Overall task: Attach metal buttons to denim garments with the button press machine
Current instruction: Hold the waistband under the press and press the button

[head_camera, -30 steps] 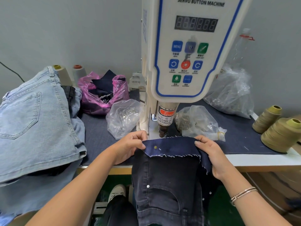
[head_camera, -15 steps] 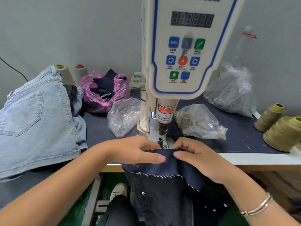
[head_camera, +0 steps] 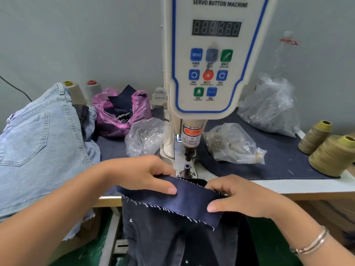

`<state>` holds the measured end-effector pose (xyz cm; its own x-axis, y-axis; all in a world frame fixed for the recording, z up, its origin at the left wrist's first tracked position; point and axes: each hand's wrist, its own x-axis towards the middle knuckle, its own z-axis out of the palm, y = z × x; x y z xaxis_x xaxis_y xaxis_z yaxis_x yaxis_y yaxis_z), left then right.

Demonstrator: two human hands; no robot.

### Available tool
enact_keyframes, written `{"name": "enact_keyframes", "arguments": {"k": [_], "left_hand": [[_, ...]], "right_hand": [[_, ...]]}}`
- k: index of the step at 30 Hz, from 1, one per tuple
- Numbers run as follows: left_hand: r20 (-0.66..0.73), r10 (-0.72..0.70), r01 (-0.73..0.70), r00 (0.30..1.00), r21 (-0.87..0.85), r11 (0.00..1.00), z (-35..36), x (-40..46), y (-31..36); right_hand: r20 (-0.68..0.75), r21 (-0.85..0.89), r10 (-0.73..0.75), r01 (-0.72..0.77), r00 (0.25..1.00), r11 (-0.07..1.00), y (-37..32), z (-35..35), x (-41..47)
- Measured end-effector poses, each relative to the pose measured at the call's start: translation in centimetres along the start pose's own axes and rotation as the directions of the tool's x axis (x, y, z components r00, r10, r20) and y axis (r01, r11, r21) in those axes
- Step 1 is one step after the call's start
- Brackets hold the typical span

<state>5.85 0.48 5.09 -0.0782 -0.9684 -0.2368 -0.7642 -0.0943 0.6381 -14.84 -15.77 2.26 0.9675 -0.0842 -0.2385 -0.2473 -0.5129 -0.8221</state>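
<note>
Grip: both hands pinch the dark denim garment (head_camera: 189,200) at its folded-over waistband; the left hand (head_camera: 138,174) lays its thumb along the top of the fold with the fingers curled behind the far edge, and the right hand (head_camera: 238,196) clamps the other end between thumb and curled fingers.
Garment: it hangs off the front edge of the table (head_camera: 307,186), with the waistband just in front of the lower die (head_camera: 187,167) and not yet over it.
Machine: the button press machine (head_camera: 211,73) stands directly behind the hands, its punch (head_camera: 189,152) raised above the bare die.
Change: a second ago the waistband was held open and flat nearer the punch, a fastened button showing at its left end; now it sits lower, doubled over, with both hands closer in and that button out of sight.
Meaning: this looks like re-gripping to present a fresh spot, so the next press has not begun.
Supplies: clear bags (head_camera: 146,137) lie on either side of the machine column.
</note>
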Motion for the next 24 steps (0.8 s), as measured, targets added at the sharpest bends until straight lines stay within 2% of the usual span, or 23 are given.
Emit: {"name": "enact_keyframes", "arguments": {"k": [5, 9, 15, 17, 18, 19, 20, 21, 22, 23, 24], "left_hand": [[0.031, -0.088, 0.080, 0.996, 0.209, 0.975, -0.5, -0.6, -0.2], [-0.027, -0.064, 0.066, 0.998, 0.063, 0.996, 1.2, -0.3, 1.3], [-0.256, 0.052, -0.040, 0.965, 0.053, 0.998, 4.1, 0.6, 1.4], [-0.295, 0.047, -0.041, 0.954, 0.029, 0.999, 3.3, 0.3, 0.5], [-0.300, 0.032, -0.025, 0.954, 0.025, 0.999, 2.6, 0.0, -0.2], [-0.304, 0.014, -0.003, 0.952, 0.038, 0.999, 1.7, -0.4, -1.0], [-0.315, -0.002, 0.025, 0.949, 0.069, 0.997, 0.8, -0.8, -1.9], [-0.327, -0.018, 0.057, 0.945, 0.110, 0.992, 0.0, -1.1, -2.9], [-0.329, -0.037, 0.092, 0.944, 0.154, 0.984, -0.8, -1.2, -4.0], [-0.319, -0.058, 0.127, 0.946, 0.198, 0.972, -1.4, -1.1, -5.0], [-0.305, -0.084, 0.161, 0.949, 0.239, 0.958, -1.7, -0.7, -5.9]], "right_hand": [[0.011, 0.230, -0.080, 0.075, 0.997, 0.970, -1.4, 0.9, 1.2], [-0.028, 0.228, -0.074, 0.078, 0.997, 0.971, -1.9, 1.5, 2.1], [-0.044, 0.309, -0.070, 0.080, 0.997, 0.948, -2.0, 1.8, 2.0], [-0.166, 0.273, -0.092, 0.135, 0.982, 0.952, -1.7, 1.1, 2.0], [-0.285, 0.230, -0.087, 0.156, 0.955, 0.961, -1.2, 0.3, 2.0], [-0.437, 0.167, -0.065, 0.152, 0.897, 0.974, -0.4, -0.9, 2.1], [-0.607, 0.083, -0.027, 0.097, 0.794, 0.992, 0.6, -2.3, 2.2], [-0.755, -0.021, 0.001, -0.026, 0.655, 0.999, 1.6, -3.9, 2.4], [-0.851, -0.124, 0.005, -0.209, 0.526, 0.970, 2.7, -5.4, 2.8], [-0.891, -0.208, -0.005, -0.399, 0.453, 0.893, 3.8, -6.6, 3.1], [-0.894, -0.282, -0.015, -0.538, 0.447, 0.794, 4.9, -7.5, 3.7]]}}
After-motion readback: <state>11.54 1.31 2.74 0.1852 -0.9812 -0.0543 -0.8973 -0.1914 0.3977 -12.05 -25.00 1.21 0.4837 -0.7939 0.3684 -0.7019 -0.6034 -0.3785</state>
